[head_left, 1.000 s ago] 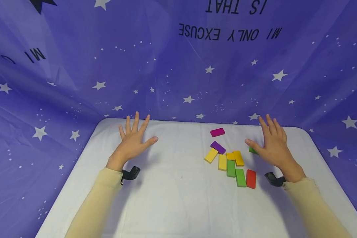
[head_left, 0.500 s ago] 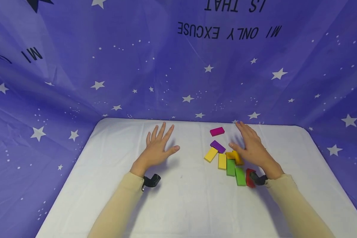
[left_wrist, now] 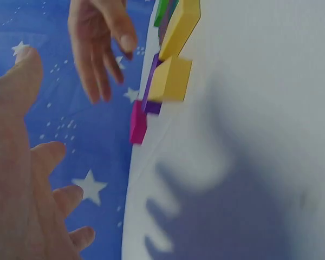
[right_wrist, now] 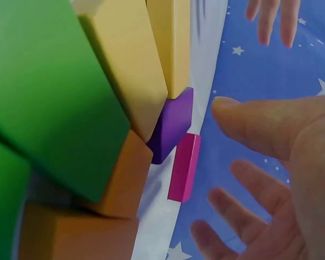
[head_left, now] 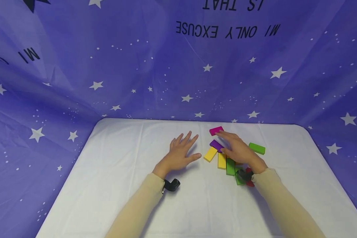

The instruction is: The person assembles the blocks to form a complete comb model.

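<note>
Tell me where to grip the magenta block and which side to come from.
Likely best: pinch the magenta block across its long sides at mid-length, from above with the right hand. It lies flat, with a gap between it and the purple block, so both long sides look free.

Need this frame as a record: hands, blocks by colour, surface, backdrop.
left hand: fingers spread, over the cloth, holds nothing
right hand: above the blocks, holds nothing
magenta block: one, apart from the others
purple block: one, beside the yellows
yellow blocks: two
orange blocks: two, right wrist view
green blocks: three, one off to the right
red block: one, partly hidden
surface: white cloth
backdrop: purple-blue, star-printed
</note>
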`<action>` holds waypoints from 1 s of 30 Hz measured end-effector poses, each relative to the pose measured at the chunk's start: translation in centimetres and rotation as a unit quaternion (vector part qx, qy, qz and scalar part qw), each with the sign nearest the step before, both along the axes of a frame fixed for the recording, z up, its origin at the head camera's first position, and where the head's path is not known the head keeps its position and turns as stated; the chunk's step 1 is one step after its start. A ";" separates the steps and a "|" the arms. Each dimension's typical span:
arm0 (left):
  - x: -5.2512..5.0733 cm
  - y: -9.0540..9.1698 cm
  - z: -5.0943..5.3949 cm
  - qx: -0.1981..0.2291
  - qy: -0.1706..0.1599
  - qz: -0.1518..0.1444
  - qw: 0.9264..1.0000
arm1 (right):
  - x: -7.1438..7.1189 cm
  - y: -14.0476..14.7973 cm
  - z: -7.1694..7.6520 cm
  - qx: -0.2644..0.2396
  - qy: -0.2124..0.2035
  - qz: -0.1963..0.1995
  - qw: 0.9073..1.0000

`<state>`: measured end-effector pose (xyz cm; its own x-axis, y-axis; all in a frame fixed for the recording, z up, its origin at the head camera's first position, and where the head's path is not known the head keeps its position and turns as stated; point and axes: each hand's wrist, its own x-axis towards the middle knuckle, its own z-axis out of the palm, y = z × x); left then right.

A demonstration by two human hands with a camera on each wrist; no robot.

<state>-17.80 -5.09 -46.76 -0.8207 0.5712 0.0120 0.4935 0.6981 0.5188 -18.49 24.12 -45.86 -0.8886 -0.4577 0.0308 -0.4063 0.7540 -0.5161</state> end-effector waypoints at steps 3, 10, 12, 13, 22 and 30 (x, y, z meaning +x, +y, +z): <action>0.1 1.2 -0.4 0.002 -0.008 -0.017 1.000 | -0.3 -0.4 -0.1 0.008 -0.005 0.025 1.000; 0.4 3.5 -1.2 -0.008 -0.021 -0.043 0.999 | -1.1 -0.7 -0.5 0.043 -0.010 0.056 0.997; 0.5 3.9 -1.3 -0.008 -0.022 -0.041 0.999 | -1.3 -0.7 -0.6 0.047 -0.014 0.060 0.997; 0.5 4.1 -1.4 -0.009 -0.020 -0.039 0.999 | -1.4 -0.7 -0.7 0.050 -0.014 0.063 0.997; 0.5 5.6 -2.2 -0.044 0.007 -0.038 0.998 | -1.9 -0.7 -0.8 0.072 -0.040 0.062 0.995; 0.5 6.3 -2.1 -0.080 0.048 -0.045 0.995 | -2.0 -0.9 -0.7 0.070 -0.056 0.073 0.993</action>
